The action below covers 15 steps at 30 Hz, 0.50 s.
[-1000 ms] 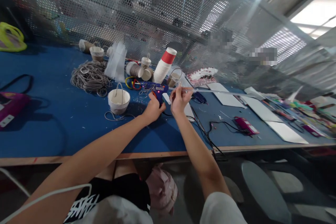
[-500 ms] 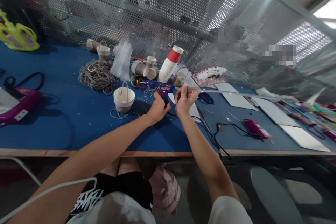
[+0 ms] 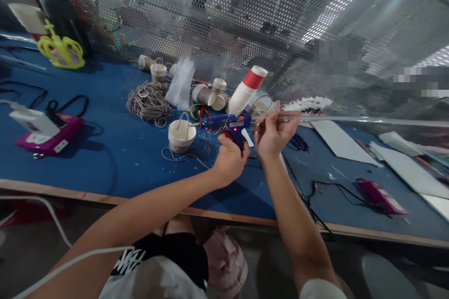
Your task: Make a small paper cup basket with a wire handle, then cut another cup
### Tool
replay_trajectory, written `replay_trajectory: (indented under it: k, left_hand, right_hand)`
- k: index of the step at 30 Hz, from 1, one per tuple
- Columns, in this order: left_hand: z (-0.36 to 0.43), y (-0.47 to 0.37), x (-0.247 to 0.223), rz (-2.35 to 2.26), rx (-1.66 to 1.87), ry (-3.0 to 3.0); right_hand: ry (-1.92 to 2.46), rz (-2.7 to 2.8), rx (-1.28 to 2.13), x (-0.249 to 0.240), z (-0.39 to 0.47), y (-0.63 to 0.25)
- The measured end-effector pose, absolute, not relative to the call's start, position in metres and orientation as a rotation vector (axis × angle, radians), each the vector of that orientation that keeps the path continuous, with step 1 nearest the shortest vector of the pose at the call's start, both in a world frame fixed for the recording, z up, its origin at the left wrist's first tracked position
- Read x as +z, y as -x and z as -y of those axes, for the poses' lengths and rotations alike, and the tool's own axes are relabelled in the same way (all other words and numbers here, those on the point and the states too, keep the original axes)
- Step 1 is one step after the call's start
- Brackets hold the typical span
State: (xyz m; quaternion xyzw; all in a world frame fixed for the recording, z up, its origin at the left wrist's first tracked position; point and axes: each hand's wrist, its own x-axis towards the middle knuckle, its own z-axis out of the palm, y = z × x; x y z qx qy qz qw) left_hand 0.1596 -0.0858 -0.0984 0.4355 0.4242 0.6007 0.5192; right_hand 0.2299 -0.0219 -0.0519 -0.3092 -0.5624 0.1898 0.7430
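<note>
Blue plastic forms the body of the pistol-shaped glue gun (image 3: 224,123), held above the blue-topped bench (image 3: 140,177) with a small red light showing and its nozzle pointing left, near the rim of a white round cup with a looped cord handle (image 3: 181,136). The left hand (image 3: 230,162) has its grip closed around the gun's handle. The right hand (image 3: 272,138) has a pinching grip, thumb and fingers drawn together on a long, clear, thin rod (image 3: 351,120) just behind the gun. Behind them leans a white paper-cup stack with a red band (image 3: 247,91); to the left lies a tangled coil of grey cord (image 3: 149,102). The left fingers are partly hidden by the handle, and the rod's far end is cut off at the right edge. Whether its near end enters the gun cannot be told; a crinkled transparent piece at the right fingers is hard to make out.
</note>
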Motion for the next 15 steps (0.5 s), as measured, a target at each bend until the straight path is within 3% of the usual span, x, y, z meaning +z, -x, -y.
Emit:
replay_trajectory:
  k: [5,15]
  left_hand:
    - [0.090,-0.154,-0.092,-1.156,1.701,-1.056]
    - [0.089,-0.144,-0.086,-1.111,1.689,-0.998]
  right_hand:
    - [0.593,1.261,0.419,-0.035,0.015,-0.216]
    - [0.511,1.260,0.428,-0.034,0.020,-0.201]
